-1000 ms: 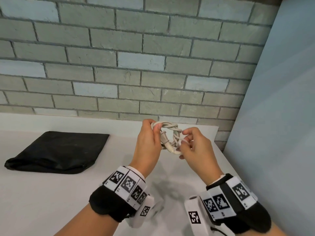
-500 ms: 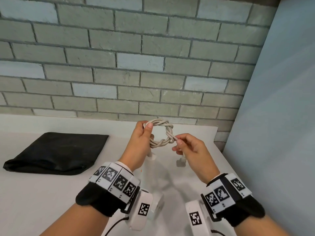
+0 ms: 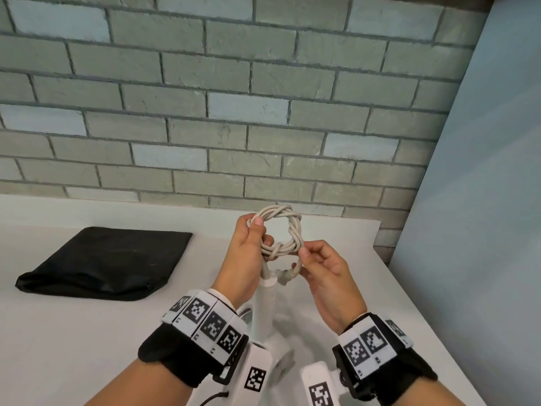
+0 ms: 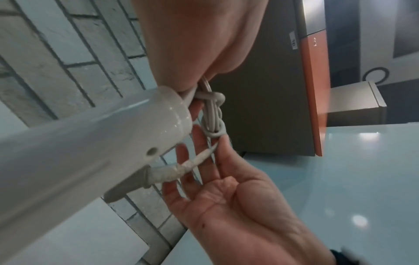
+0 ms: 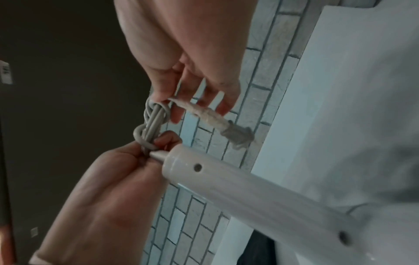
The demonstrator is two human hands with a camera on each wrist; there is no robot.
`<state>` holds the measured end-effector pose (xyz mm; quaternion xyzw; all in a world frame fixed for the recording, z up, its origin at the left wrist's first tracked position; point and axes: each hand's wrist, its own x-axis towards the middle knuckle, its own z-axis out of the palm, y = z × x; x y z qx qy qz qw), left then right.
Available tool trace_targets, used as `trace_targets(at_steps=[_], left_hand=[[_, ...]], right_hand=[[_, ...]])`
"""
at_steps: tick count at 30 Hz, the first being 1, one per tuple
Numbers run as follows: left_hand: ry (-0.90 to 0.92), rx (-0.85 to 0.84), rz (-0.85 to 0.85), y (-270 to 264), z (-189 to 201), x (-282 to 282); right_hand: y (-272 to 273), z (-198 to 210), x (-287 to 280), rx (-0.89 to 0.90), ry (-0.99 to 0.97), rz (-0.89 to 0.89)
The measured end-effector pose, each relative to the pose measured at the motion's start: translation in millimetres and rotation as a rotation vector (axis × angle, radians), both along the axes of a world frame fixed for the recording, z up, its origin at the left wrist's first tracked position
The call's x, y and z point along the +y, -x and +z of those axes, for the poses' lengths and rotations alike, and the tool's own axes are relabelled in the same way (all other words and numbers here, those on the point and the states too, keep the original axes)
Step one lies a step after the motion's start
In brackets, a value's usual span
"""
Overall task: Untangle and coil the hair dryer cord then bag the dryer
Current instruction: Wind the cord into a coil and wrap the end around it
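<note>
A black bag (image 3: 102, 263) lies flat on the counter (image 3: 58, 332) toward its left side, mouth not visibly open, and I cannot tell whether anything is inside it. Right of the bag, above the counter's middle and near its back edge, my left hand (image 3: 246, 256) holds the coiled cord (image 3: 279, 230) up in the air, thumb pressed over the coil's left side with the other fingers curled behind it. The cord forms a small ring facing me, its tail end wound round and round the loops. The hair dryer (image 3: 268, 312) hangs below the coil from its own cord, handle roughly upright, its long axis running down toward me between my two wrists; its head sits low between the wrist cameras and is mostly hidden. To the right, my right hand (image 3: 325, 273) pinches the cord's end at the coil's lower right, thumb and forefinger together on it, the remaining fingers loosely spread; the plug (image 3: 288, 275) dangles just below that pinch, beside the top of the handle. By my judgement the coiling is almost finished and the tail still wants tucking. The bag lies well to the left of both hands, nearer my left, so the dryer must travel leftward and the bag's mouth be opened first.
</note>
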<state>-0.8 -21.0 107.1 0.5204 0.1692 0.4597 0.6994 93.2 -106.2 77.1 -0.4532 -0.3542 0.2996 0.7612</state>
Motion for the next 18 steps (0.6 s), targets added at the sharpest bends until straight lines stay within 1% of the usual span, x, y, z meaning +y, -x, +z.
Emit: trace_targets(at_steps=[3, 7, 9, 13, 16, 18], left_hand=[[-0.019, -0.018, 0.0, -0.3, -1.8, -0.8], [-0.062, 0.003, 0.007, -2.5, -4.4, -1.6], [-0.086, 0.026, 0.026, -2.8, -5.2, -0.7], [-0.264, 0.136, 0.09, -1.0, -6.1, 0.0], [-0.308, 0.129, 0.062, 1.1, -6.4, -1.4], [-0.315, 0.122, 0.045, 2.1, -5.9, -0.9]], right_hand=[[-1.5, 0.9, 1.2, -0.07, 0.056, -0.133], [6.6, -1.2, 4.2, -0.098, 0.08, -0.179], [10.0, 2.7, 5.6, -0.067, 0.071, -0.141], [13.5, 10.7, 7.4, 0.074, 0.039, -0.035], [13.3, 16.1, 7.3, 0.23, 0.012, 0.029], [12.5, 21.4, 7.6, 0.316, -0.007, 0.125]])
